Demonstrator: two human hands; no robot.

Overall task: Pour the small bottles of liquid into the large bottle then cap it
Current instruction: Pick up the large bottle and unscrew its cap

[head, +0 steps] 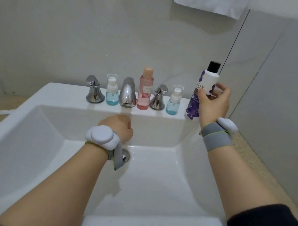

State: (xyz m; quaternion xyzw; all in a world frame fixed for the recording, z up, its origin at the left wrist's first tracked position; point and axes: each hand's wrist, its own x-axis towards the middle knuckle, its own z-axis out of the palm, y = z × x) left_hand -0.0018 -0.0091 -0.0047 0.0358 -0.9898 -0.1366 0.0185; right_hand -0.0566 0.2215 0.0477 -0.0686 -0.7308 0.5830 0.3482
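Right grip [214,100] wraps the large bottle [202,93], thumb on the label front, fingers curled round the back; bottle stands at about 2 o'clock on the sink [51,138] ledge corner, black cap [214,66] on, tilted slightly; can't tell if its base touches the ledge or is just off it. Left grip [119,128] hangs over the basin centre, fingers curled under and out of view, nothing visibly held, so clenched or loose can't be told. Small bottles line the back ledge at 12 o'clock: two blue pump bottles, one [112,91] left of the faucet [127,93], one [174,101] right of the right handle [158,98], and a pink bottle [145,90] between faucet and right handle, all capped and upright. Left handle [93,91] sits at 11 o'clock. Towel [210,0] hangs at 1 o'clock. Step looks like the very start: taking up the large bottle. Next likely needs the left grip to twist off the black cap while the right steadies the body, then open a small bottle and pour.
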